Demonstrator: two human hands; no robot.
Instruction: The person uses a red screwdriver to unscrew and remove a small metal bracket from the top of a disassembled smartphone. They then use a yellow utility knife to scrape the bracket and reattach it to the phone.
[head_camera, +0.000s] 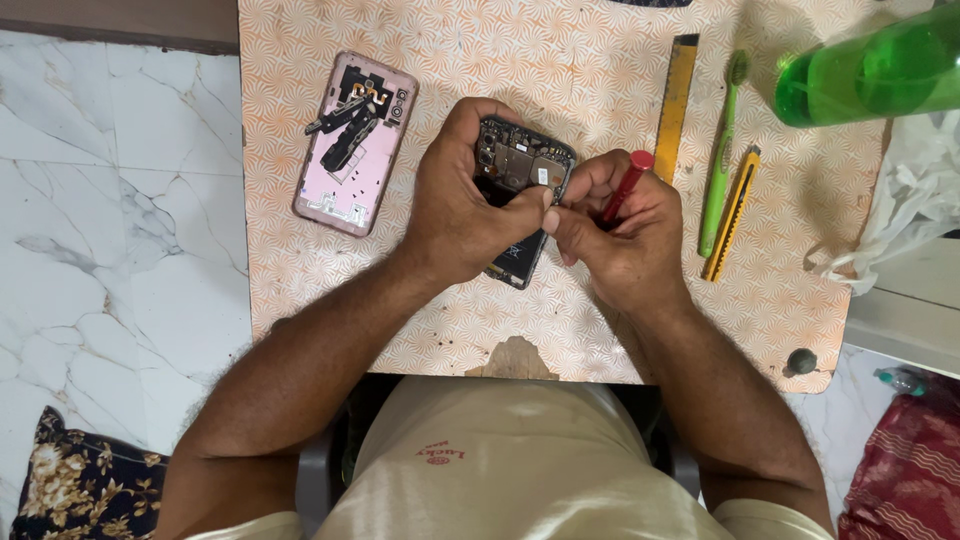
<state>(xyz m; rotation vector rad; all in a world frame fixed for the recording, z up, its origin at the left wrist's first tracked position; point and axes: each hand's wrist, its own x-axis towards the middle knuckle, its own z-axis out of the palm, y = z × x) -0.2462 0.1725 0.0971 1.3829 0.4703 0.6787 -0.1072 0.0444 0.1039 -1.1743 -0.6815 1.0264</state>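
Note:
An opened black phone with its circuit board showing lies tilted on the patterned board. My left hand wraps over its left side and grips it, thumb reaching across the lower part. My right hand sits at the phone's right edge, fingers closed around a red-handled screwdriver whose tip points down toward the phone. The tip itself is hidden by my fingers.
A pink phone back cover with loose dark parts lies at the left. Right of my hands are a yellow ruler, a green toothbrush and a yellow utility knife. A green bottle stands at the top right, beside white plastic.

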